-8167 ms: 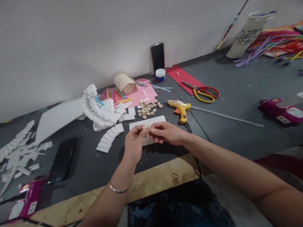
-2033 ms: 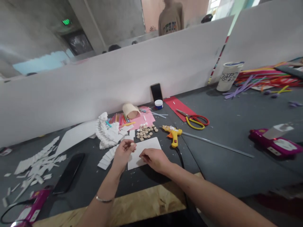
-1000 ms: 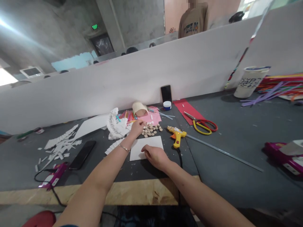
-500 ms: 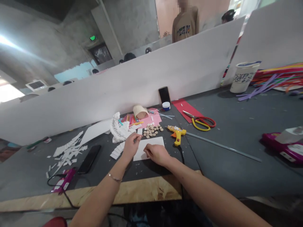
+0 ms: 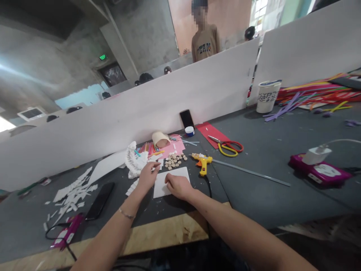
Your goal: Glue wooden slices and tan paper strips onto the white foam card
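Note:
A white sheet (image 5: 184, 173) lies flat on the dark table before me. At its left edge is my left hand (image 5: 147, 176), fingers stretched out and thumb apart, with nothing visible in them. My right hand (image 5: 178, 186) rests over the sheet, its fingers curled together; whatever they may hold is hidden. Just beyond the sheet sits a pile of small round beige pieces (image 5: 175, 160). A yellow hot glue gun (image 5: 204, 164) lies to the right of the sheet, a long glue stick (image 5: 251, 172) extending from its back. White paper strips (image 5: 132, 187) are partly covered by my left hand.
Red-and-yellow scissors (image 5: 229, 147) lie on red felt (image 5: 208, 131). A black phone (image 5: 100, 201), white scraps (image 5: 73, 192) and a purple power strip (image 5: 67, 231) are at left. Another power strip (image 5: 318, 171) and a cup (image 5: 268, 96) stand right. A person (image 5: 207, 45) stands behind the partition (image 5: 158, 101).
The camera view has turned to the right, so everything appears farther left. My left fingers have spread slightly from the thumb. My right hand stays curled over the sheet.

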Action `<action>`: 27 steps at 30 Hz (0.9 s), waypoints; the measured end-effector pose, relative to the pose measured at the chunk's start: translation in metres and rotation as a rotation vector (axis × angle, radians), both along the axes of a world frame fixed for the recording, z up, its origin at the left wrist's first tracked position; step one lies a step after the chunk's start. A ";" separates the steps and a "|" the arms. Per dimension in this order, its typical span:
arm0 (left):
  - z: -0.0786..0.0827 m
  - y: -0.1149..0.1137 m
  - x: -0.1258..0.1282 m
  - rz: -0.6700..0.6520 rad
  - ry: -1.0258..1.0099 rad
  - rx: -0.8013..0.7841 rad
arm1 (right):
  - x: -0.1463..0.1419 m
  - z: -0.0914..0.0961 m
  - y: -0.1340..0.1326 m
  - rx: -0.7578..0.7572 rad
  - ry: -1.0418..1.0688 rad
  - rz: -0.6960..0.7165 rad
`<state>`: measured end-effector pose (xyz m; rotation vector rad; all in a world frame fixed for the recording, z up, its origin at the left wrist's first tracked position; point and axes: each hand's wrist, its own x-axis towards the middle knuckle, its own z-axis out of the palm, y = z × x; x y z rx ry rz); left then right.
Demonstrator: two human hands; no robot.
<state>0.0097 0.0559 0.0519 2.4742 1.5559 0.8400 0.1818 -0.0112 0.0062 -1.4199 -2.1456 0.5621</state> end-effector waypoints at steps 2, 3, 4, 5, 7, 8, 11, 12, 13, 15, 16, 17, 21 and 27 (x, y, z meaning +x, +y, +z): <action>-0.002 0.021 0.004 0.006 0.038 0.006 | 0.001 -0.002 0.000 -0.001 0.017 0.017; -0.002 0.035 0.007 0.015 0.058 0.013 | 0.001 -0.002 0.000 -0.001 0.026 0.028; -0.001 0.050 0.010 0.030 0.077 0.020 | 0.001 -0.004 0.000 0.001 0.034 0.037; 0.000 0.066 0.014 0.052 0.091 0.029 | 0.001 -0.005 0.000 0.003 0.042 0.048; 0.000 0.100 0.023 0.105 0.110 0.042 | 0.000 -0.007 0.000 0.006 0.054 0.064; 0.000 0.117 0.028 0.131 0.113 0.042 | 0.000 -0.008 0.001 0.005 0.057 0.069; -0.006 0.162 0.041 0.191 0.096 0.016 | -0.001 -0.010 0.002 -0.010 0.053 0.080; -0.010 0.174 0.044 0.198 0.085 0.001 | -0.001 -0.011 0.003 -0.016 0.051 0.083; -0.013 0.185 0.046 0.205 0.072 -0.013 | -0.001 -0.011 0.004 -0.021 0.051 0.089; -0.019 0.201 0.048 0.214 0.042 -0.039 | -0.001 -0.013 0.005 -0.021 0.064 0.101; -0.021 0.207 0.048 0.216 0.026 -0.049 | -0.001 -0.013 0.005 -0.018 0.075 0.107; -0.023 0.212 0.047 0.216 0.012 -0.057 | -0.002 -0.013 0.006 -0.016 0.084 0.112; -0.025 0.222 0.043 0.210 -0.032 -0.066 | -0.003 -0.010 0.006 -0.068 0.061 0.105; -0.023 0.223 0.044 0.224 -0.080 -0.067 | -0.005 0.003 0.005 -0.134 -0.011 0.101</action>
